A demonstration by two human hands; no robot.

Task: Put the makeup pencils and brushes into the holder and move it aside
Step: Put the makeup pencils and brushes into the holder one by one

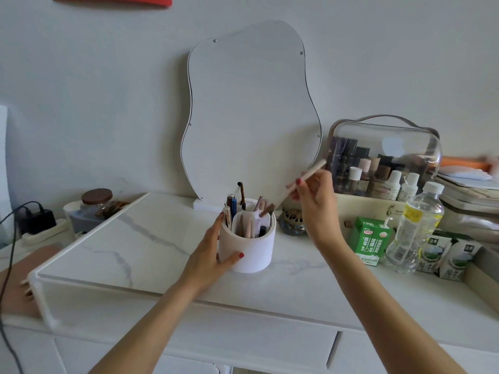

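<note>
A white round holder (253, 249) stands on the marble tabletop (151, 238), in the middle. Several pencils and brushes (244, 209) stick up out of its compartments. My left hand (213, 252) grips the holder's left side, thumb across its front. My right hand (314, 201) is up and to the right of the holder, pinching a long pale makeup brush (305, 179). That brush slants down to the left, its dark tip just above the holder's right rim.
A wavy mirror (251, 112) leans on the wall behind the holder. At the right stand a clear cosmetics case (383, 157), a green carton (371, 240), a water bottle (415, 228) and milk cartons (445, 256). A small brass jar (293, 221) sits close by. A glass jar (97, 203) and charger (40, 218) are at the left.
</note>
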